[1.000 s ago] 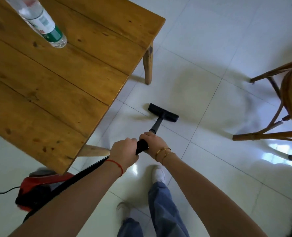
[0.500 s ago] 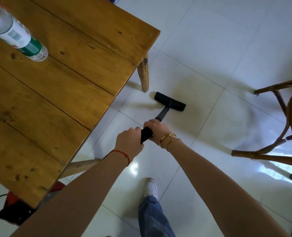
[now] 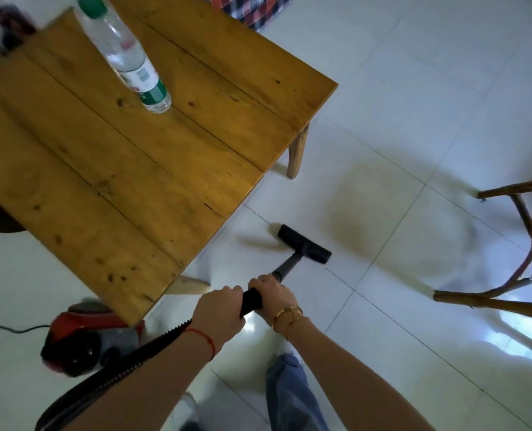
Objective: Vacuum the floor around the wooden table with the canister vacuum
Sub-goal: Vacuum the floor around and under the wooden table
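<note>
Left grip (image 3: 219, 309): fingers curled round the black wand handle (image 3: 251, 301), hose end.
Right grip (image 3: 274, 295): fingers wrapped round the same handle, just ahead of the left.
Floor nozzle (image 3: 305, 244): flat on the white tile floor (image 3: 414, 104), ahead of both grips.
Canister vacuum (image 3: 87, 337): red, behind-left, partly under the counter (image 3: 134, 166).
Water bottle (image 3: 127, 57): on the counter, far ahead-left.
Chair (image 3: 522, 259): well right.

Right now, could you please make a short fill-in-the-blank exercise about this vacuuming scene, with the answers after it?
1. Both hands grip the black ____ of the vacuum wand.
2. The plastic water bottle stands on the wooden ____.
3. The floor nozzle rests on the white ____ floor.
4. The canister vacuum body is mostly ____.

Answers: handle; table; tiled; red
</note>
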A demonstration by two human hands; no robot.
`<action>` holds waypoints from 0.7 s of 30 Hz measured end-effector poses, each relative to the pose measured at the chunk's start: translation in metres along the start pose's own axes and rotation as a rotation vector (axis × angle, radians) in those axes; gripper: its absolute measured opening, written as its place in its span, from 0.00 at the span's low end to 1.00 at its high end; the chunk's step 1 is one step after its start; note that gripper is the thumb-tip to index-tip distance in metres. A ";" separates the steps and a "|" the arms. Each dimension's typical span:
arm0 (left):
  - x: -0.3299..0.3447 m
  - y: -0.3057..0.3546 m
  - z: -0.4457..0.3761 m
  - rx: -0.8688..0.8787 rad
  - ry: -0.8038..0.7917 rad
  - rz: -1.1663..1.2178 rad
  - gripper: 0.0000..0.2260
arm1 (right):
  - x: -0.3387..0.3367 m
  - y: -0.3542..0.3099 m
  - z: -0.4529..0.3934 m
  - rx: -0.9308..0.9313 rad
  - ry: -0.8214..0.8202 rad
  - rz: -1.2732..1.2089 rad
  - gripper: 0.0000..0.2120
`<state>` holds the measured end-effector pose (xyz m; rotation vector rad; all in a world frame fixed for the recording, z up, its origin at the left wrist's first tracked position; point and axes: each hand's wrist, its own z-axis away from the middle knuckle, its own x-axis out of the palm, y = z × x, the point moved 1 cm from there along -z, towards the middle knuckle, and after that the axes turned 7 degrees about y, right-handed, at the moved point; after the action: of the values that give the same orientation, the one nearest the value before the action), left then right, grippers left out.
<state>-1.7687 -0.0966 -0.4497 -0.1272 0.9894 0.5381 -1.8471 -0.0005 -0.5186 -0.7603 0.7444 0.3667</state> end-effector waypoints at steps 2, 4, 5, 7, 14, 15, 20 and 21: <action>0.007 -0.017 0.024 0.012 -0.010 -0.017 0.06 | 0.018 -0.020 0.015 -0.002 -0.015 -0.008 0.12; 0.014 -0.033 0.048 0.031 -0.020 -0.044 0.05 | 0.035 -0.040 0.029 0.000 -0.023 -0.017 0.12; 0.018 -0.040 0.059 0.041 -0.026 -0.059 0.05 | 0.044 -0.050 0.036 0.001 -0.028 -0.020 0.12; 0.023 -0.056 0.083 0.057 -0.042 -0.087 0.07 | 0.062 -0.071 0.052 0.009 -0.032 -0.032 0.13; 0.046 -0.120 0.161 0.133 -0.092 -0.200 0.13 | 0.131 -0.148 0.101 0.045 -0.002 -0.102 0.13; 0.048 -0.129 0.172 0.146 -0.093 -0.214 0.13 | 0.140 -0.159 0.107 0.048 0.002 -0.115 0.13; 0.053 -0.166 0.212 0.181 -0.087 -0.254 0.13 | 0.170 -0.206 0.130 0.081 0.026 -0.164 0.12; 0.053 -0.171 0.218 0.197 -0.074 -0.275 0.13 | 0.174 -0.214 0.134 0.088 0.030 -0.174 0.12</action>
<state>-1.4968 -0.1499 -0.3956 -0.0651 0.9295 0.1903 -1.5464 -0.0409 -0.4745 -0.7424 0.7122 0.1645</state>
